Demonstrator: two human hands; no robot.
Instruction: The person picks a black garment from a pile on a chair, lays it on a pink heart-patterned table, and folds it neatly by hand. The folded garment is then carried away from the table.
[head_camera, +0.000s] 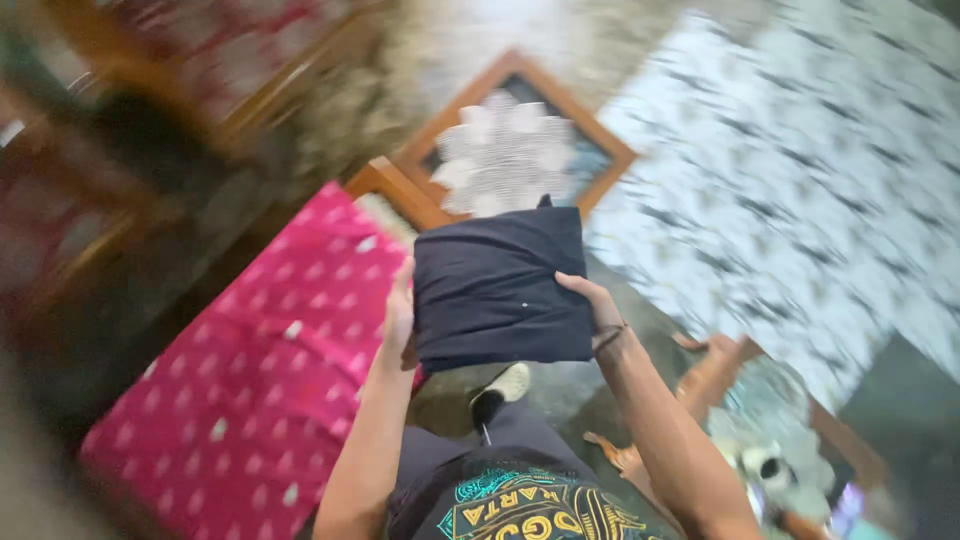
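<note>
Between both hands (400, 320) (595, 305): folded dark cloth (500, 290), apparently gripped.

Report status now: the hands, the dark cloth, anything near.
Left hand and right hand grip folded dark cloth by its sides. Pink dotted cushion lies left below. Nothing blocks.

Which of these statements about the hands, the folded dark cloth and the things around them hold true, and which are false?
1. Both hands hold a folded dark cloth. True.
2. The left hand grips the cloth's left edge. True.
3. The cloth is bright pink. False: it is dark navy or black; the pink surface with white marks lies to the left.
4. The right hand rests on the floor. False: it grips the cloth's right edge.
5. A white doily lies on a wooden-framed table beyond. True.
</note>
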